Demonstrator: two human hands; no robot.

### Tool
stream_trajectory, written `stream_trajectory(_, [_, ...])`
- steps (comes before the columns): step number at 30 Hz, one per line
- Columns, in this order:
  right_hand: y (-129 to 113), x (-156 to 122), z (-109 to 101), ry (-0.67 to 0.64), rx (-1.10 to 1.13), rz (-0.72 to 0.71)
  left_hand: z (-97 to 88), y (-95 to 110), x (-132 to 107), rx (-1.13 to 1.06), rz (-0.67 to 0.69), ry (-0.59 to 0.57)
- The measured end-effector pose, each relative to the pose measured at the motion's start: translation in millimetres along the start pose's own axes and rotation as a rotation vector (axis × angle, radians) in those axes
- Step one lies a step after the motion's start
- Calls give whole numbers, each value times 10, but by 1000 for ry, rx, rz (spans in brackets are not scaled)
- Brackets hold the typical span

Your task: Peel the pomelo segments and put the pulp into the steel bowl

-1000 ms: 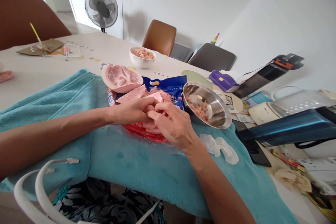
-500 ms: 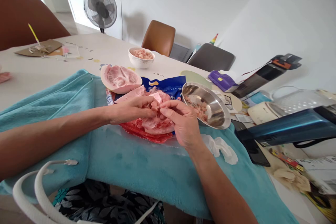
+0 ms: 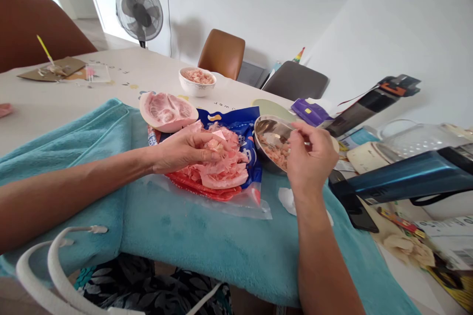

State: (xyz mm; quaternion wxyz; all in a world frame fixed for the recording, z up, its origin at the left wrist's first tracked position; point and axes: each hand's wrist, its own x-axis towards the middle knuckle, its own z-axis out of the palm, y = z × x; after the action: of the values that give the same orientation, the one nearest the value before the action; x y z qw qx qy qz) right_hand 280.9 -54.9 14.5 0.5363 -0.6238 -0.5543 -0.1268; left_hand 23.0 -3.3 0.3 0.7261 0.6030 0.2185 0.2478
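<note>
My left hand [image 3: 185, 151] pinches a piece of pomelo flesh [image 3: 214, 145] between thumb and fingers. Below it, pink pomelo membrane and peel scraps [image 3: 225, 174] are heaped on a blue and red plastic bag [image 3: 254, 170]. My right hand [image 3: 312, 155] is over the right side of a steel bowl [image 3: 273, 125], fingers closed together; whatever they may hold is hidden. Loose pomelo pulp [image 3: 279, 156] lies in that bowl. Behind the heap sits a hollowed pomelo rind half [image 3: 170, 110], its pink inside facing up.
A teal towel [image 3: 207, 241] lies under the bag. Farther back stands a white bowl [image 3: 197, 86] filled with pulp. To the right are a crumpled tissue [image 3: 286, 199], a phone [image 3: 356, 206], a blue bottle [image 3: 410, 177], a dark bottle [image 3: 369, 103] and a purple packet [image 3: 311, 112].
My right hand has left the left hand and moved right to the steel bowl. My left hand stays above the scraps with the pomelo piece.
</note>
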Motion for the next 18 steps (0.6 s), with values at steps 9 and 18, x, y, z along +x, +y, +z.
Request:
stream_trajectory(9, [377,142,-55,-195,-487,120,5,91,-4,-273,-117,74])
stream_trajectory(18, [248,148,-86,-121,-478,95,16,83,14,-314,-97,45])
